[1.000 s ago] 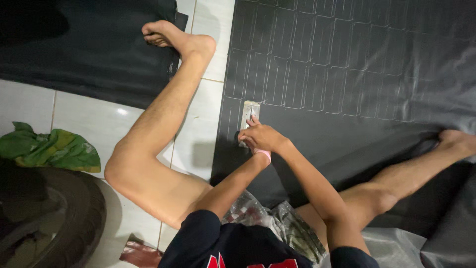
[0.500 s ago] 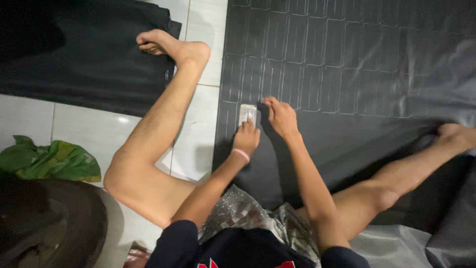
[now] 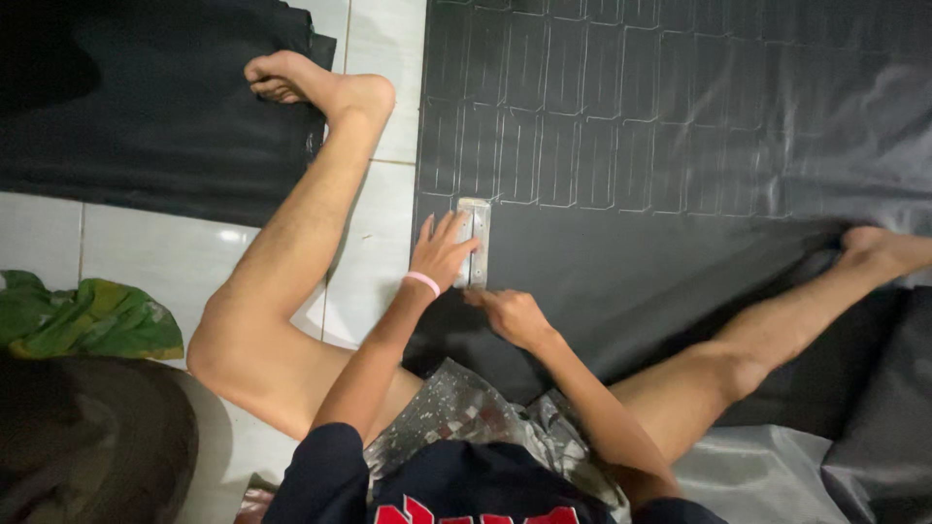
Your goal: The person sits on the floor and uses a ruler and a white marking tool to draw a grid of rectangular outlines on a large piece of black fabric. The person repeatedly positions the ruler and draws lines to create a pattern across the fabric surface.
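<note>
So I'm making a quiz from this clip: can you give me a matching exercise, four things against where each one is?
Things:
1. left hand
2. right hand
3. green cloth
4. left foot

Places:
A. on the white tiles at far left
B. pressing on the pale rectangular template
C. just below the template, on the black sheet
D. at the edge of the other dark sheet, top left

Pairs: 1-B, 2-C, 3-A, 4-D

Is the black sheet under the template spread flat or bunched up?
Spread flat there: the black sheet lies smooth under the metal template, outlines in even rows. It wrinkles only by the right foot.
</note>
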